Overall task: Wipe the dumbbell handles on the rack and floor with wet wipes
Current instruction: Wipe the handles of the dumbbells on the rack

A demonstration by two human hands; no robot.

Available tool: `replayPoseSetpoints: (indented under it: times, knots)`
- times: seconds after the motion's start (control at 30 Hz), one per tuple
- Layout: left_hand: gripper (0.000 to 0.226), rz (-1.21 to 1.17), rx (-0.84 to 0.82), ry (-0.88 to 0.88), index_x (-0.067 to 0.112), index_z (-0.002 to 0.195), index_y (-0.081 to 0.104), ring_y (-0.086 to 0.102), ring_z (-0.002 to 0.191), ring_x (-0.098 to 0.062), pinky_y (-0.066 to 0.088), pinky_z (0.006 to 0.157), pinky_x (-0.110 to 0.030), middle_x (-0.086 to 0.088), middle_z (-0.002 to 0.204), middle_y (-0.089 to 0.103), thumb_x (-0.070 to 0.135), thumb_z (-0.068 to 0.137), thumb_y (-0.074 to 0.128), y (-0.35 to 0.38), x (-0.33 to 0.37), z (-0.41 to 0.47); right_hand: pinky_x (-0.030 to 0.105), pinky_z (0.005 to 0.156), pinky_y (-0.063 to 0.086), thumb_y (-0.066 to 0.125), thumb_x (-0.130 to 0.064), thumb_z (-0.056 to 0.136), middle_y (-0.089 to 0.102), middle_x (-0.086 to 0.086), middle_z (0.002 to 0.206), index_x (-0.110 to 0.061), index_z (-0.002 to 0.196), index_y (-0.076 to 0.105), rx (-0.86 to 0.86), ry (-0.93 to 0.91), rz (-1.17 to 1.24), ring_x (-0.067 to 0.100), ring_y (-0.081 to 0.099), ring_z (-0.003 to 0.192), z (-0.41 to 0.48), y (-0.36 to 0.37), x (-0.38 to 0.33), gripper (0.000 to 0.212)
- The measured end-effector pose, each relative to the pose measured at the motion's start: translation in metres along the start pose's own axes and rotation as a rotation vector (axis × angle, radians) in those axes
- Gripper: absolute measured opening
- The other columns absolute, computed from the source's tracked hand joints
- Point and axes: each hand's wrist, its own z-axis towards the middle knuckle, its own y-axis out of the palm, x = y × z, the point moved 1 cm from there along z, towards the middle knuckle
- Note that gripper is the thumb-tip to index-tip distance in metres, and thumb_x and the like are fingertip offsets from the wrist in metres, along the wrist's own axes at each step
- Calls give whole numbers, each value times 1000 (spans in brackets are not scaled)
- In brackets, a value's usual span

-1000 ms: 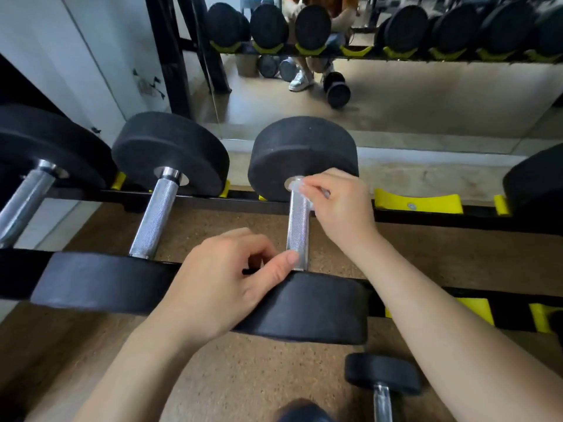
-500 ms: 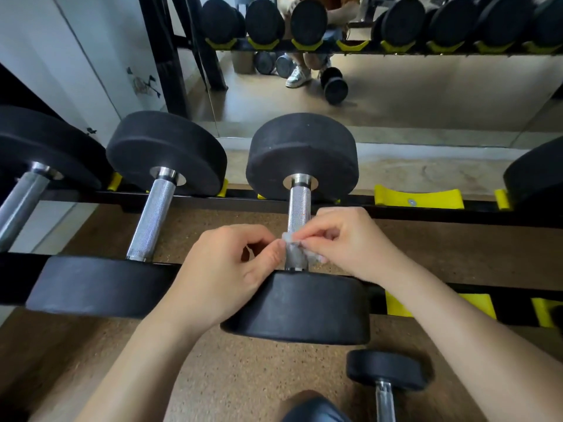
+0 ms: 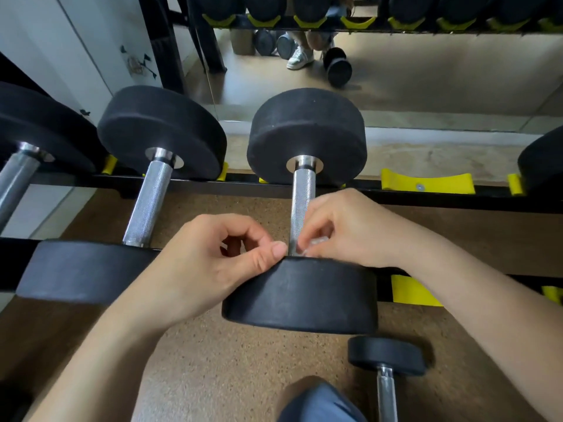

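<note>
chrome and knurled, the dumbbell handle (image 3: 301, 205) sits dead centre in the head view. it lies across the rack (image 3: 441, 200), with its far black head (image 3: 307, 132) on the back rail and its near black head (image 3: 301, 296) on the front rail.

right hand (image 3: 347, 226) is down at the near end of that handle. its fingers are curled in, pinching a small crumpled wet wipe (image 3: 315, 242) against the metal just above the near head.

left hand (image 3: 210, 263) comes in from the other side with its fingers curled under. the thumb is stretched out, its tip right at the base of the handle and touching the near head's top edge. whether it has a corner of the wipe, can't tell.

one slot to the left, a second dumbbell (image 3: 149, 205) lies across the rack the same way, and a third dumbbell (image 3: 16, 181) pokes in at the left edge. a yellow cradle (image 3: 426, 181) sits on the back rail just right of the worked dumbbell.

lower right, a small dumbbell (image 3: 387, 357) lies on the speckled brown floor (image 3: 228, 370), near a knee (image 3: 316, 403) in blue-grey cloth. behind the rack, a mirror (image 3: 441, 74) reflects a row of dumbbells and a white shoe.
</note>
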Motion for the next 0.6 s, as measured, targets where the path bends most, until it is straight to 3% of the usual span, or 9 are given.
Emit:
replayPoseSetpoints:
  times: [0.07,0.13,0.17,0.23,0.33,0.43,0.6]
  knots:
    - [39,-40,-20,2,22,76,71,57,59,-23,42,52,-30,-5,66,66,61,79,66,0,-3,1,23,62,42,72,-12,75,57,-12,72,-22,74,76,-3,-128,-169,5,53,68,11,4,-13,11]
    - [34,-76,-22,-6,22,74,72,52,53,-9,38,49,-19,0,62,63,55,80,67,2,-4,3,27,62,44,67,-10,75,53,-11,70,-20,74,75,-21,-192,-244,6,50,65,16,5,-18,13]
    - [31,-90,-17,-11,22,73,72,50,52,-6,38,49,-17,2,60,63,52,79,66,2,-4,3,23,62,44,68,-10,75,53,-12,69,-20,74,75,-27,-192,-248,4,51,64,14,2,-15,12]
    - [35,-86,-13,-12,22,74,72,53,54,-14,41,51,-23,-1,63,65,55,81,66,3,-5,3,13,61,41,75,-13,76,59,-15,68,-19,75,77,-15,-131,-174,-1,56,64,5,-4,-4,6]
    - [37,-91,-9,-14,19,78,72,59,66,-27,43,56,-27,-6,71,67,56,79,65,2,-9,1,14,62,44,80,-14,74,65,-13,71,-19,75,79,51,-104,-66,3,60,68,3,-1,-3,6]
    - [32,-151,53,-56,17,76,72,54,61,-20,41,57,-28,-13,72,64,49,80,68,2,-13,6,12,63,40,74,-7,73,62,-12,69,-19,72,77,51,-176,-109,4,58,69,15,8,-9,12]
    - [32,-175,88,-104,14,76,72,51,61,-13,39,55,-25,-18,71,63,45,73,63,4,-16,8,16,62,45,81,-12,73,65,-12,70,-18,74,79,64,-51,36,3,61,68,4,2,4,6]
